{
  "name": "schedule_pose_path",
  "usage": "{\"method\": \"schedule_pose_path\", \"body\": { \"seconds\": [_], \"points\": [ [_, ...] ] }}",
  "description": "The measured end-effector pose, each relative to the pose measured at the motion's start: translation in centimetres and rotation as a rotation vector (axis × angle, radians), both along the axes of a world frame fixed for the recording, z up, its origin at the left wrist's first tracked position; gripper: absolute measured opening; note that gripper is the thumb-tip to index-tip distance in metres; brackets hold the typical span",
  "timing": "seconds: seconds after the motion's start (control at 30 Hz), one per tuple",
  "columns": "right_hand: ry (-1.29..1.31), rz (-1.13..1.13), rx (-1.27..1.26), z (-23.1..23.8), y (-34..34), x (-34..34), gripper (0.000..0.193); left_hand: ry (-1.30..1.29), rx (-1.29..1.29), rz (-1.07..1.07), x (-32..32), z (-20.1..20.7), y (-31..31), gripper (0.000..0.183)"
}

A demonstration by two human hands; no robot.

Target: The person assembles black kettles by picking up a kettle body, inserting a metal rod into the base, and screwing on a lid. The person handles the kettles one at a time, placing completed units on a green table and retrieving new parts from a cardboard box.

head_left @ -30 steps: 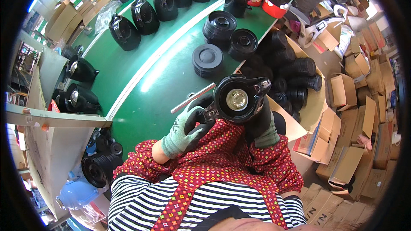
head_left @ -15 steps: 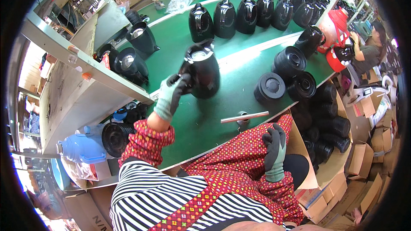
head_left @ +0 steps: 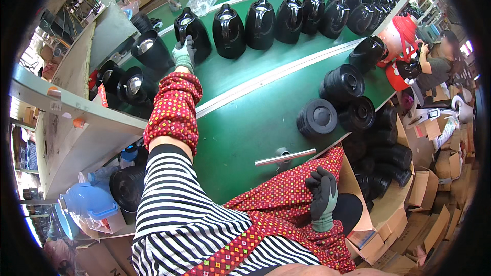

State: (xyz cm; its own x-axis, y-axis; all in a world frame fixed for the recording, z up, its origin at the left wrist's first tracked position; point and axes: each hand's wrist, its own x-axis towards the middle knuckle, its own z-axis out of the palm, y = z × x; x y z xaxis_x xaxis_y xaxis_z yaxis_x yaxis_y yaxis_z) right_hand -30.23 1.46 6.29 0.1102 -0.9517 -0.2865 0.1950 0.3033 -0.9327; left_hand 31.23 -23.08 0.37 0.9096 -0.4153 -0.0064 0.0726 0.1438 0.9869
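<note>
Standing against left fingers (head_left: pixel 188 45), black jug (head_left: pixel 198 35), grip impossible to tell, right fingers (head_left: pixel 320 178) released, half-curled

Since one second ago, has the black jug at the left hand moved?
Yes: the black jug went forward and leftward across the white strip, from near side to far.

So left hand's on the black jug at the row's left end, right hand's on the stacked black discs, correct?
Not the right hand: it's by the red apron, apart from the stacked black discs, per the head view. The left hand is on the black jug, as said.
</note>
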Motion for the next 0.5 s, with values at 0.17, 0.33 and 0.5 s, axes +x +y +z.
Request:
{"method": "schedule_pose_path", "body": {
  "seconds": [0.17, 0.33, 0.5],
  "points": [
    [0.049, -0.030, 0.026, 0.2, -0.4, 0.4, 0.044, -0.241, 0.404, 0.035, 0.5, 0.4, -0.4, 0.066],
    [0.083, -0.039, 0.029, 0.3, -0.5, 0.9, 0.045, -0.852, 0.515, 0.371, 1.7, 3.4, 4.2, 0.099],
    [0.127, -0.017, 0.008, 0.7, -0.6, 1.2, 0.044, -0.701, 0.940, 0.252, 7.7, 5.7, 5.9, 0.084]
  ]
}}
